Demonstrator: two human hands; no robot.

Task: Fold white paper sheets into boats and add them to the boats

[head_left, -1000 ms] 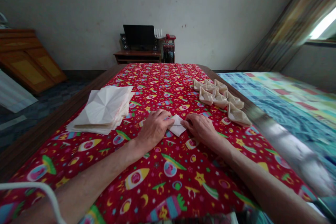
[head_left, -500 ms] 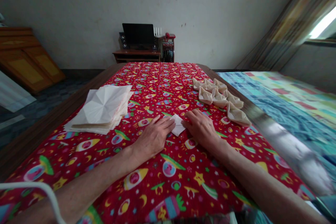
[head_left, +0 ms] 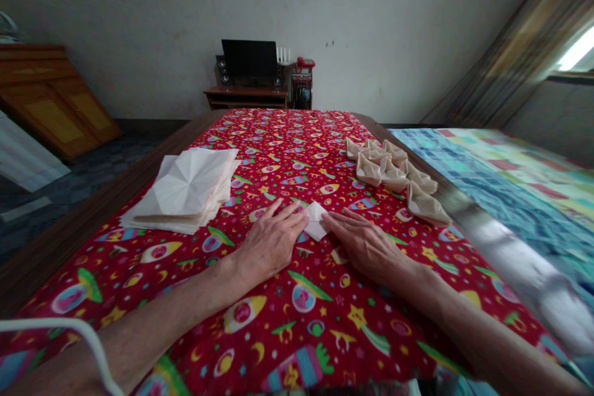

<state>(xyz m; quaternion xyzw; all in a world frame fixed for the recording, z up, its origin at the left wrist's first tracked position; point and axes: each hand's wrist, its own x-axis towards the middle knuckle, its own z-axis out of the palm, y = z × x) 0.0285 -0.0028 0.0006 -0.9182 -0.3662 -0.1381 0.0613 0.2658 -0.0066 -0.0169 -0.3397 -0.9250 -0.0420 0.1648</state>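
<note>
A small folded piece of white paper [head_left: 317, 228] lies flat on the red patterned cloth [head_left: 297, 322], one corner pointing towards me. Against its left side rest the fingertips of my left hand [head_left: 273, 236], the fingers stretched out and the palm down. My right hand [head_left: 365, 240] lies flat at its right side, fingertips touching the edge, fingers straight. Left of my hands is a stack of creased paper sheets [head_left: 188, 185], the top one marked with radiating folds. Several folded paper boat-like shapes [head_left: 393, 174] stand grouped to the right.
The cloth covers a dark wooden table [head_left: 41, 260]. A white cable [head_left: 88, 340] curves over my left forearm. To the right lies a bed with a patterned cover [head_left: 501, 198]. At the far wall a monitor [head_left: 249, 59] stands on a small desk [head_left: 245, 96].
My right hand's fingers have straightened from a bent grip to lying flat beside the paper. My left hand stays at the paper's left side. The whole view has shifted slightly.
</note>
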